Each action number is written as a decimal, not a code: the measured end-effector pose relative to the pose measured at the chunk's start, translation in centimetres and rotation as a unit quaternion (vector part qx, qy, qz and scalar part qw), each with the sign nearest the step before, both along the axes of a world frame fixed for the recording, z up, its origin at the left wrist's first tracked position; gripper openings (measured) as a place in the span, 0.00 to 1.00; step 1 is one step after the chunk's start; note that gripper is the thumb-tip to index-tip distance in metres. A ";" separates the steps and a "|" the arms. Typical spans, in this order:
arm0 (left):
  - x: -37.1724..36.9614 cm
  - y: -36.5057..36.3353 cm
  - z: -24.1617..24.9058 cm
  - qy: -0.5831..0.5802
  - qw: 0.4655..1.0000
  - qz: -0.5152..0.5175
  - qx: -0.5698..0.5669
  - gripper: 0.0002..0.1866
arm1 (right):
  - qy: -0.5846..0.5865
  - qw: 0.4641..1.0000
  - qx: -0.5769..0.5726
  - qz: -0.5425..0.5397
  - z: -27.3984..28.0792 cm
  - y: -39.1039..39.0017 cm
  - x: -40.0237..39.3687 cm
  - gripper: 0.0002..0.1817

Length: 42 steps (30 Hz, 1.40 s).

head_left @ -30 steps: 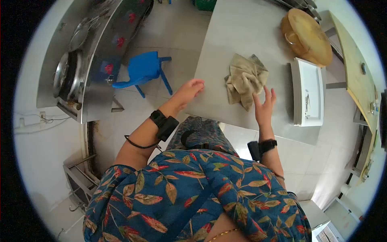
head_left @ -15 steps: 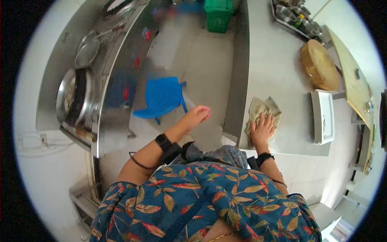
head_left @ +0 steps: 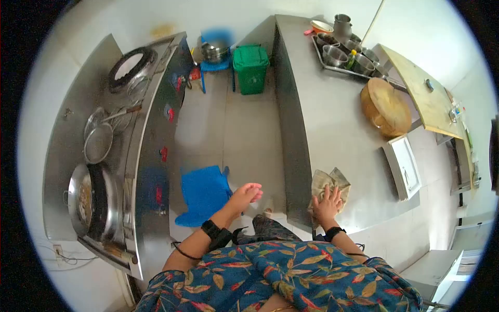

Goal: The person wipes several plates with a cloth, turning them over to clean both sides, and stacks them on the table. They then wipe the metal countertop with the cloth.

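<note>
On the steel table's near edge, my right hand [head_left: 328, 206] presses down on a crumpled beige cloth [head_left: 340, 183], its fingers apart and lying over the fabric. The cloth's folded corners stick out beyond the fingertips. My left hand [head_left: 246, 197] hangs in the air over the aisle, fingers curled together with nothing visible in them. Just left of it and lower down stands a blue plastic stool [head_left: 205, 190].
A steel table [head_left: 332, 119] holds a round wooden chopping block [head_left: 387, 108], stacked white trays [head_left: 403, 167] and a tray of metal pots [head_left: 340, 67]. Along the left runs a stove [head_left: 148, 156] with a wok [head_left: 78, 200] and strainers [head_left: 99, 143]. A green bin [head_left: 251, 73] stands at the back.
My view has tilted up, showing more of the back wall and bin. My right hand stays on the cloth near the table edge; my left hand remains raised and curled.
</note>
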<state>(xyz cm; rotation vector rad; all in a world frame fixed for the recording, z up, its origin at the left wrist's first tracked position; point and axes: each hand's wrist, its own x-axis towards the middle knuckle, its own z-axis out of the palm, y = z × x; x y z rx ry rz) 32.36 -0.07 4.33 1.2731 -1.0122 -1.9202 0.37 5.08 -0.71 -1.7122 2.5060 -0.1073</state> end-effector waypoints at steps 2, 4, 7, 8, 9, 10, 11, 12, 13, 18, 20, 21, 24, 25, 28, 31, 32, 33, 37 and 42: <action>0.2 -2.1 0.1 -0.015 1.000 -0.009 -0.012 0.16 | -0.012 1.000 -0.005 0.028 0.3 -3.7 0.6 0.39; 0.1 -5.0 0.7 -0.032 0.999 -0.011 -0.017 0.16 | -0.011 0.999 -0.009 0.052 0.3 -7.8 1.3 0.39; 0.0 -8.8 1.9 -0.046 0.998 -0.026 -0.018 0.16 | -0.010 0.997 -0.024 0.068 -0.2 -12.9 2.2 0.39; -0.3 -10.0 2.2 -0.048 0.998 -0.033 -0.019 0.16 | -0.005 0.997 -0.024 0.077 -0.3 -14.1 2.1 0.39; -0.6 -11.2 2.7 -0.046 0.998 -0.038 -0.026 0.17 | -0.006 0.996 -0.029 0.080 -0.1 -15.3 2.2 0.39; -0.9 -12.1 3.3 -0.043 0.998 -0.044 -0.031 0.17 | -0.008 0.996 -0.030 0.082 -0.1 -16.3 2.4 0.39; -1.2 -13.0 3.6 -0.041 0.997 -0.049 -0.034 0.17 | -0.009 0.996 -0.031 0.084 -0.1 -17.1 2.5 0.39; -1.6 -13.9 3.3 -0.041 0.997 -0.057 -0.030 0.17 | -0.009 0.996 -0.036 0.082 0.2 -17.6 2.6 0.39; -1.7 -14.6 2.8 -0.041 0.997 -0.062 -0.023 0.17 | -0.009 0.996 -0.038 0.082 0.6 -17.8 2.9 0.39; -3.6 -18.9 2.4 -0.035 0.991 -0.129 -0.007 0.17 | -0.009 0.998 -0.034 0.054 0.9 -19.4 3.7 0.39; -4.8 -21.5 1.2 -0.015 0.990 -0.141 -0.003 0.17 | -0.012 0.999 -0.031 0.039 1.3 -20.0 4.1 0.39; -5.3 -22.8 1.2 -0.015 0.988 -0.153 -0.011 0.17 | -0.014 0.999 -0.036 0.032 1.3 -20.5 4.3 0.38; -6.5 -27.5 1.4 0.004 0.983 -0.184 -0.023 0.17 | -0.011 0.999 -0.045 0.002 1.3 -22.9 5.1 0.37; -6.8 -28.9 1.4 0.018 0.982 -0.189 -0.019 0.17 | -0.008 0.999 -0.044 -0.012 1.2 -23.8 5.3 0.37; -6.0 -33.1 1.1 0.039 0.973 -0.227 -0.012 0.17 | -0.003 0.997 -0.037 -0.061 0.9 -26.5 6.6 0.36; -3.7 -38.2 1.8 0.030 0.968 -0.250 -0.024 0.16 | 0.000 0.992 -0.037 -0.120 1.0 -30.1 8.3 0.34; -2.7 -39.8 2.2 0.024 0.967 -0.251 -0.031 0.16 | 0.000 0.990 -0.039 -0.139 1.0 -31.5 8.8 0.33; -1.7 -41.5 2.5 0.021 0.967 -0.254 -0.031 0.16 | 0.002 0.987 -0.043 -0.156 1.1 -32.9 9.1 0.32; 2.0 -48.1 3.1 0.009 0.967 -0.252 -0.044 0.16 | -0.003 0.979 -0.055 -0.195 0.2 -38.6 9.8 0.30; 5.0 -53.8 2.0 0.018 0.975 -0.218 -0.024 0.17 | -0.030 0.968 -0.029 -0.247 -0.1 -48.0 9.1 0.29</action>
